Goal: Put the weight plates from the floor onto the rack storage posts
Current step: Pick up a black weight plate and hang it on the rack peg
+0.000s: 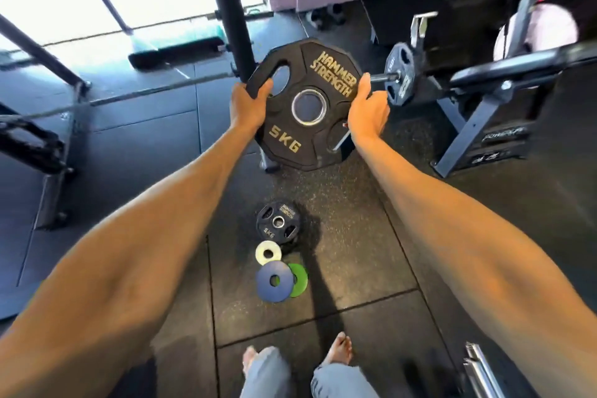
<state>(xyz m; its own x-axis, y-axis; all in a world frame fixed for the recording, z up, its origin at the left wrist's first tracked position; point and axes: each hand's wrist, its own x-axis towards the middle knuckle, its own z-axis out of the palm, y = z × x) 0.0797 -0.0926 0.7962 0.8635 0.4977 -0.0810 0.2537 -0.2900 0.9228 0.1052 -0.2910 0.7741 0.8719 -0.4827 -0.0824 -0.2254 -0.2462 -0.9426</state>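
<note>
At the far left, slanted dark frame bars (38, 52) are standing on the rubber floor (145, 145), and a black rack upright (231, 10) is rising just left of centre. The left hand (248, 107) is gripping the upper-left rim of the held 5KG plate (286, 139). Its thumb is lying across the front face beside a grip hole and its fingers are wrapping out of sight behind the edge.

The plate is hanging in the air between the two hands, well above the floor. It is facing the camera with its gold lettering tilted, directly in front of the base of the upright. Through its lower-right grip hole a thin silver bar (341, 140) is showing (whether this is a storage post cannot be told).

Below the held plate, near the person's bare feet (339, 349), more plates are lying flat on the floor:
- A second black 5KG plate (278, 213) is lying farthest from the feet.
- A white disc (268, 252) is touching that plate's near edge.
- A blue disc (274, 281) is lying just below the white one.
- A green disc (299, 279) is sitting partly under the blue disc's right side.

The right hand (368, 110) is clamping the held plate's right rim, opposite the left hand. Its thumb is pointing up along the edge and its fingers are curling behind.

Just beyond that hand, a barbell end (382, 77) is carrying a small black plate (400, 77). Farther right, a bench (517, 71) is standing on a blue-grey frame (458, 139).
</note>
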